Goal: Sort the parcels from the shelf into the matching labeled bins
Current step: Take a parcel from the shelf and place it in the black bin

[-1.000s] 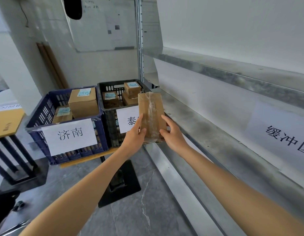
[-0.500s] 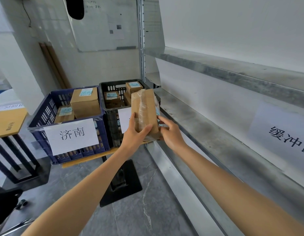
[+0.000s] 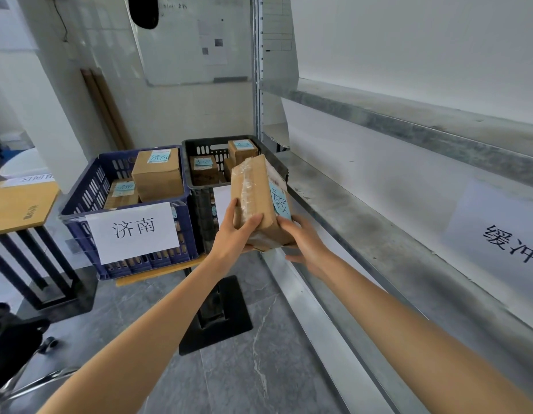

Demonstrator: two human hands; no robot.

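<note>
- Two bare forearms reach forward over the grey floor (image 3: 259, 369) from the bottom of the view.
- The left hand (image 3: 232, 234) grips the parcel (image 3: 256, 201) from its left. The thumb lies across the near face and the fingers (image 3: 231, 209) curl up round the left side.
- The right hand (image 3: 305, 245) meets the parcel's lower right corner. One finger lies against the right edge and the thumb stands free below. The other fingers are hidden behind the box, so I cannot tell whether they curl round it.
- The parcel is a brown carton with clear tape down its near face. It is held in the air, tilted, with a blue handwritten label (image 3: 279, 201) on its right face. It sits in front of the black bin (image 3: 199, 186), just beside the front edge of the metal shelf (image 3: 363, 234).
- The shelf's back wall carries a paper sign (image 3: 510, 243) with printed characters.
- The black bin holds several small labelled cartons (image 3: 204, 170).
- The blue bin (image 3: 80, 198) touches the black bin's left side. It has a white sheet (image 3: 133, 231) reading 济南 on its front and holds two cartons, the larger (image 3: 157, 174) lying over the smaller.
- Both bins stand on a narrow bench (image 3: 157, 271) with a black pedestal base (image 3: 217, 318).
- A whiteboard (image 3: 184, 40) hangs on the far wall.
</note>
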